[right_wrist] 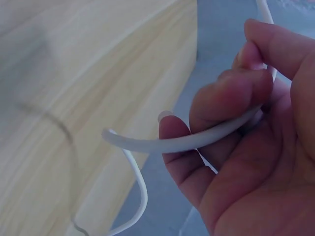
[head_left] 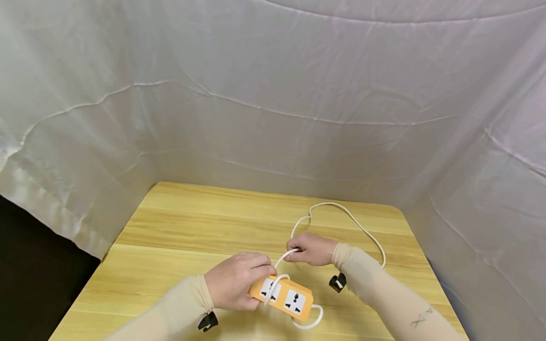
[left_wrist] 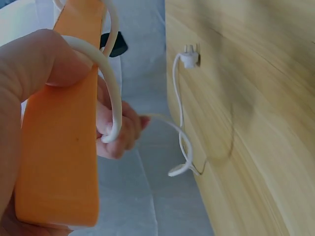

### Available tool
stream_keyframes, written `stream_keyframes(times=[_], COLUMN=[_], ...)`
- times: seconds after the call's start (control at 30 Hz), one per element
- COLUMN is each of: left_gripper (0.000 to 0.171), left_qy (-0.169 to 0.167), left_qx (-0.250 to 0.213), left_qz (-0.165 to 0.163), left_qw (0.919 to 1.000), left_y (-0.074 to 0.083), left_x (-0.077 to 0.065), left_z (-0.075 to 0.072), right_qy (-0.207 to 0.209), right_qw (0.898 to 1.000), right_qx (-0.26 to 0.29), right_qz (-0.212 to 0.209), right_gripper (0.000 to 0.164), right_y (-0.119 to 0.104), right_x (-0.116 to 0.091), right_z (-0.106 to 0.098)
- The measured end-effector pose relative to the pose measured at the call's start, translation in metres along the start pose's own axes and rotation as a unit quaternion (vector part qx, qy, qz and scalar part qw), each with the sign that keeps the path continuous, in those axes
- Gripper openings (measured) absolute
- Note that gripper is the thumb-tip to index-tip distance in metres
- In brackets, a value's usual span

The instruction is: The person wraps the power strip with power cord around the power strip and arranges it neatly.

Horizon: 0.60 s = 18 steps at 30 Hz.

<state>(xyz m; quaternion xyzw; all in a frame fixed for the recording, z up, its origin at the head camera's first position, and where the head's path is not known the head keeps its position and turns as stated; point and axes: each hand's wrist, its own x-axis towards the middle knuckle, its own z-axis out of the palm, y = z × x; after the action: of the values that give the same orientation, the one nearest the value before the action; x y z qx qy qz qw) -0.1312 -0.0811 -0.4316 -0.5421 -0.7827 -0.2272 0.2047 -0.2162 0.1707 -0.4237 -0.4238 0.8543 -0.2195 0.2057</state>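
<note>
An orange power strip point(head_left: 282, 296) with white socket faces is gripped at its left end by my left hand point(head_left: 241, 282). In the left wrist view the thumb presses on the orange casing point(left_wrist: 61, 142). White cord loops over the strip and bends round its right end. My right hand point(head_left: 314, 249) holds the white cord point(head_left: 327, 203) just beyond the strip; the right wrist view shows the cord point(right_wrist: 152, 145) running across the curled fingers. At the cord's far end, the white plug point(left_wrist: 188, 59) lies on the table in the left wrist view, its pins exposed.
Both hands are over a wooden table point(head_left: 192, 227) with rounded far corners. Slack cord arcs across its far right part and passes behind the right forearm. Grey cloth curtains point(head_left: 273, 142) surround the table at the back and sides. Each wrist bears a small black clip point(head_left: 207, 322).
</note>
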Motion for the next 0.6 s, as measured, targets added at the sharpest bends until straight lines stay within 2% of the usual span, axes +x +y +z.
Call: stream_keyframes(times=[0.3, 0.6], left_gripper=[0.056, 0.053], left_qy=[-0.052, -0.066], left_qx=[0.020, 0.026], left_qz=[-0.049, -0.105], left_qw=[0.9973, 0.9919], left_y=[-0.003, -0.011], left_x=[-0.006, -0.008], left_z=[0.005, 0.010], right_qy=[0.027, 0.044], right_qw=[1.000, 0.999], right_qx=[0.008, 0.014], right_qz=[0.001, 0.016], right_gripper=[0.031, 0.030], right_y=[-0.007, -0.016], right_x=[-0.003, -0.008], right_z=[-0.016, -0.027])
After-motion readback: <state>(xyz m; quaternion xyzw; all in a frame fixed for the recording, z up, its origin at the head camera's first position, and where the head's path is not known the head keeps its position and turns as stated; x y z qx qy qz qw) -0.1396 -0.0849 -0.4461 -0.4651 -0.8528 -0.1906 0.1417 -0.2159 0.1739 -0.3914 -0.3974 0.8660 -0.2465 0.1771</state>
